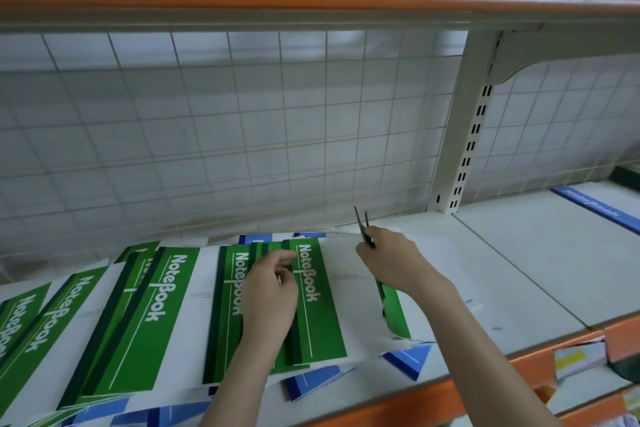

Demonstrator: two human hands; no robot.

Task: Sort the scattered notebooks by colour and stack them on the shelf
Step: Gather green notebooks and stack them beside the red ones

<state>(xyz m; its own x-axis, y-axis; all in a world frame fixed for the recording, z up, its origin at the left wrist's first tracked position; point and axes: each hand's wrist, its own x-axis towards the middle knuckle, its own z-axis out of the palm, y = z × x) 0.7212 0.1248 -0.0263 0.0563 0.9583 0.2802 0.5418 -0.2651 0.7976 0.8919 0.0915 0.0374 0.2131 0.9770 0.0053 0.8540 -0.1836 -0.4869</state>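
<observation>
The right hand (393,262) has its grip clamped on the edge of a green notebook (393,308) raised on edge above the shelf (526,274). Just left of that grip, the left hand (272,291) rests with loosely curled fingers on overlapping green notebooks (145,319). Blue notebooks (408,359) lie beneath them; another blue notebook (595,210) lies well to the right.

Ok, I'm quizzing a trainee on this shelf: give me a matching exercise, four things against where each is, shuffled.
1 right hand
2 left hand
3 lone blue notebook
4 yellow price label

a in the right shelf bay
b on the orange shelf edge
c on the flat green notebooks
d gripping the upright green notebooks

Pairs: 1-d, 2-c, 3-a, 4-b
</observation>
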